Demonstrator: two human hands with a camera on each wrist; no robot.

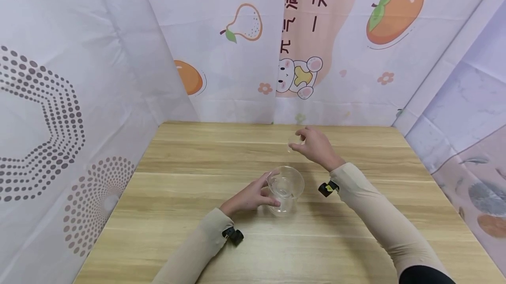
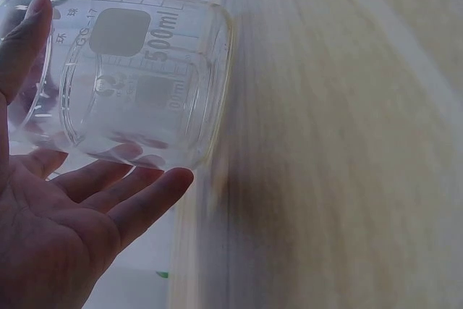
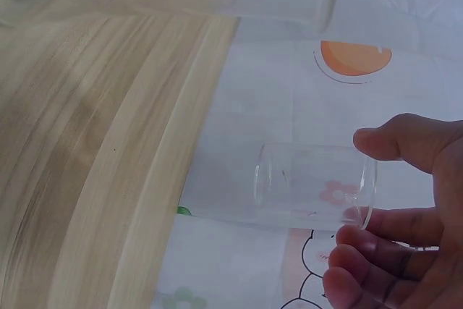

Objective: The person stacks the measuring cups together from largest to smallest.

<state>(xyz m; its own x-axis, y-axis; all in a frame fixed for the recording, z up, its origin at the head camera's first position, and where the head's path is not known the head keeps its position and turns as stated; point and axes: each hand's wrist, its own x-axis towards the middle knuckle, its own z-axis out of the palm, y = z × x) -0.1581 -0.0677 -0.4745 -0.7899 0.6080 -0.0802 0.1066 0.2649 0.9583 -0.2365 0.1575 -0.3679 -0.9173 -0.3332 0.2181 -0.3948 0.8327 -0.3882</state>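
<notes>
My left hand (image 1: 250,196) grips a large clear glass beaker (image 2: 119,32) marked 500ml, thumb on one side and fingers on the other. A smaller glass beaker (image 2: 155,93) with its own printed scale is nested inside it. In the left wrist view the large beaker's base is close over the tabletop. Farther back and to the right, my right hand (image 1: 316,147) pinches a small clear beaker (image 3: 311,186) by its rim, thumb opposite fingers. That beaker is held above the table, with its base pointing away from the palm in the right wrist view.
The wood-grain table (image 1: 166,196) reaches back to a white curtain (image 1: 229,73) printed with fruit, a cartoon bear and lettering. More curtains hang at the left and right. Each wrist carries a small black camera.
</notes>
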